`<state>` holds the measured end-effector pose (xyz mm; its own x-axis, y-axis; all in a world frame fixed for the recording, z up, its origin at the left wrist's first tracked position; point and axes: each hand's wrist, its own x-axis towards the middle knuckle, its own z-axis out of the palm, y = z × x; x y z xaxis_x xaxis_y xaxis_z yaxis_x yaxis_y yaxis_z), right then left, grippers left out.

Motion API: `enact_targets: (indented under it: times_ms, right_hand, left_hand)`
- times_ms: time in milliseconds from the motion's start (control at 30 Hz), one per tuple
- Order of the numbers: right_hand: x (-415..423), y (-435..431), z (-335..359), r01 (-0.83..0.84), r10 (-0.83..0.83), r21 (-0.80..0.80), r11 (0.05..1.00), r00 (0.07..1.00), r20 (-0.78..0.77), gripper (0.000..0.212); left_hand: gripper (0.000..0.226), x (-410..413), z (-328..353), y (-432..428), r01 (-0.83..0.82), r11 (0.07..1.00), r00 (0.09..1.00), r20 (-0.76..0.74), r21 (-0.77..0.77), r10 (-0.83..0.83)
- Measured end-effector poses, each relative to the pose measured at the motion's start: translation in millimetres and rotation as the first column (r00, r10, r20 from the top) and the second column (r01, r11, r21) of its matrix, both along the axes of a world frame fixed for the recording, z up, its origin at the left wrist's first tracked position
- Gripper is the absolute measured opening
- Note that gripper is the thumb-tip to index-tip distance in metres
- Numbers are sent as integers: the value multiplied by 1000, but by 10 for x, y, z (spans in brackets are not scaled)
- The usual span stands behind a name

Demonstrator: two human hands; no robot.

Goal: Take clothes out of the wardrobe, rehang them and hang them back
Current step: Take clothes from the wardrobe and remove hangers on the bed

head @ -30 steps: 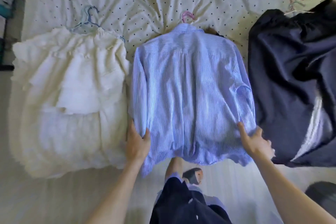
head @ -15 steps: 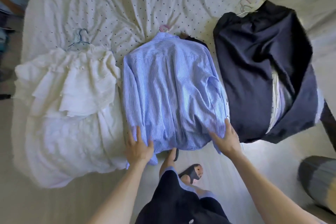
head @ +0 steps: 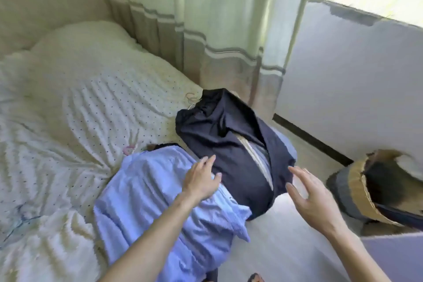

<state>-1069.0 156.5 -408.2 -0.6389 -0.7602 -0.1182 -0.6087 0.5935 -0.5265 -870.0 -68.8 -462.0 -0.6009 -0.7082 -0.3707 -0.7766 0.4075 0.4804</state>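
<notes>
A dark navy garment [head: 219,130] lies on the bed's right edge, its pale hanger hook [head: 191,98] poking out at the top. Beside it to the left lies the blue striped shirt [head: 146,192], with a pink hanger hook [head: 128,149] at its collar. My left hand [head: 201,181] hovers with fingers spread where the shirt meets the navy garment. My right hand [head: 311,199] is open in the air just right of the navy garment's lower edge. A white frilly garment [head: 45,242] shows at the lower left. Neither hand holds anything.
The bed's dotted white sheet [head: 96,107] and a pillow [head: 80,46] fill the left. A striped curtain [head: 206,18] hangs behind the bed, with a grey wall [head: 354,80] to the right. A round basket [head: 375,188] stands on the floor at right.
The view has swung right toward the navy garment. Both hands have let go of the blue shirt's hem and moved to the navy garment, fingers spread.
</notes>
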Motion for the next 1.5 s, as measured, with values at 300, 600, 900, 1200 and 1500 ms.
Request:
enact_targets:
  times_ms: [300,600,900,1200,1500]
  right_hand:
    - [-536,1468,1104,493,-518,-179,852,737,-434,36]
    - [-135,3234,1533,854,-829,-279,440,267,-491,49]
    - [318,4877,1640,915,-836,-389,103,-133,-533,46]
    - [835,6315,1963,825,-512,-545,-151,-536,-671,46]
    - [1106,7454,2110,735,-105,-558,-386,-636,-765,48]
  left_hand:
    - [61,-2409,1434,549,634,572,675,12,-520,-738]
    - [58,-3606,2097,2780,779,167,135,-99,-605,-986]
    - [57,-3840,2116,5289,807,-139,-287,-176,-574,-942]
    - [55,-3596,1957,7329,787,-450,-583,-268,-423,-767]
    - [58,-3165,1641,8976,727,-686,-600,-456,32,-657]
